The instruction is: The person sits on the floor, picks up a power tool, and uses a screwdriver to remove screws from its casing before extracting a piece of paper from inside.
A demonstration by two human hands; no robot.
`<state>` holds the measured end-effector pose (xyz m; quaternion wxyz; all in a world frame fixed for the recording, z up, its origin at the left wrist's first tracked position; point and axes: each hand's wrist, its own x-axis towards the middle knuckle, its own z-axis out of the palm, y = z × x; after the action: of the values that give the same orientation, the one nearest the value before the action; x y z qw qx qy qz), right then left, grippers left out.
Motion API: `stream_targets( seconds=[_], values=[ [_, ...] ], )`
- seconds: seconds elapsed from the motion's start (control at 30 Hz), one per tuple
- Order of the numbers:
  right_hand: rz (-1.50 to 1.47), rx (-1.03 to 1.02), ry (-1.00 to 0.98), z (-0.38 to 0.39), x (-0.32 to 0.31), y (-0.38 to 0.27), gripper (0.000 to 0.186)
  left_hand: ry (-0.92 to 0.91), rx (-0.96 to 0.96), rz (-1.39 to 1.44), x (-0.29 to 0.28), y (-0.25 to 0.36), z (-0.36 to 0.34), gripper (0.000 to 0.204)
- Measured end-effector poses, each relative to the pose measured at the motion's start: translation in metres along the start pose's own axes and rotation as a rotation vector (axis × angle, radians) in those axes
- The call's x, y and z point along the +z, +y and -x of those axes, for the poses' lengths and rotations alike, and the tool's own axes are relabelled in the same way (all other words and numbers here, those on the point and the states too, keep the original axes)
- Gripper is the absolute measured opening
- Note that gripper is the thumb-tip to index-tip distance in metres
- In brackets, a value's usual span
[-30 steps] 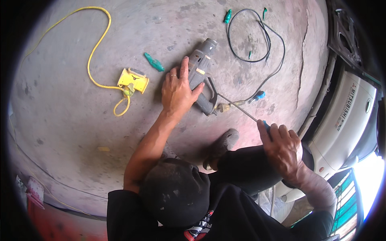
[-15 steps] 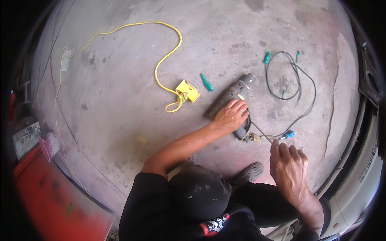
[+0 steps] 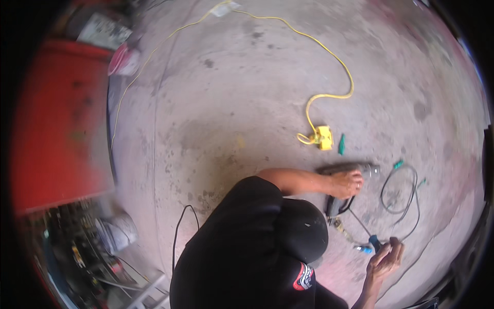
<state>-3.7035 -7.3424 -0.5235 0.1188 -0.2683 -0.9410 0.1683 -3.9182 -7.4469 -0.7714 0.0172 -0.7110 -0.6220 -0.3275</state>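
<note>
My left hand [image 3: 346,184] grips the upper body of the grey power tool [image 3: 329,169] lying on the floor, its fingers wrapped over the casing. Low at the right, my right hand [image 3: 386,261] holds the blue handle of a screwdriver [image 3: 363,225], whose long shaft reaches to the tool's black handle area; the tip is too small to make out. Beside them are a blue connector [image 3: 364,249] and a looped dark cable [image 3: 417,206]. A green clip [image 3: 341,144] and a yellow socket box [image 3: 324,138] with a yellow cord lie above the tool.
A red panel [image 3: 62,129] stands along the left, with a pink bucket [image 3: 123,59], a pale bucket [image 3: 116,232] and cluttered machinery [image 3: 77,252] around it. The yellow cord [image 3: 350,77] runs across the floor. Dark objects line the right edge.
The view has swung leftward, bringing the red panel and buckets in and shifting the tool lower right. Both hands stay at the tool and screwdriver; the right hand's fingers look slightly looser.
</note>
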Motion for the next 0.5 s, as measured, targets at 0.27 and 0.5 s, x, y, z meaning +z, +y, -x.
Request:
stream_targets(
  seconds=[0.27, 0.5],
  values=[
    [0.52, 0.061, -0.405, -0.012, -0.022, -0.037, 0.027, -0.007, -0.071, 0.064, 0.013, 0.009, 0.013, 0.01],
    [0.193, -0.186, -0.256, -0.001, -0.037, -0.021, 0.043, -0.036, -0.02, 0.029, 0.011, 0.007, -0.004, 0.013]
  ],
)
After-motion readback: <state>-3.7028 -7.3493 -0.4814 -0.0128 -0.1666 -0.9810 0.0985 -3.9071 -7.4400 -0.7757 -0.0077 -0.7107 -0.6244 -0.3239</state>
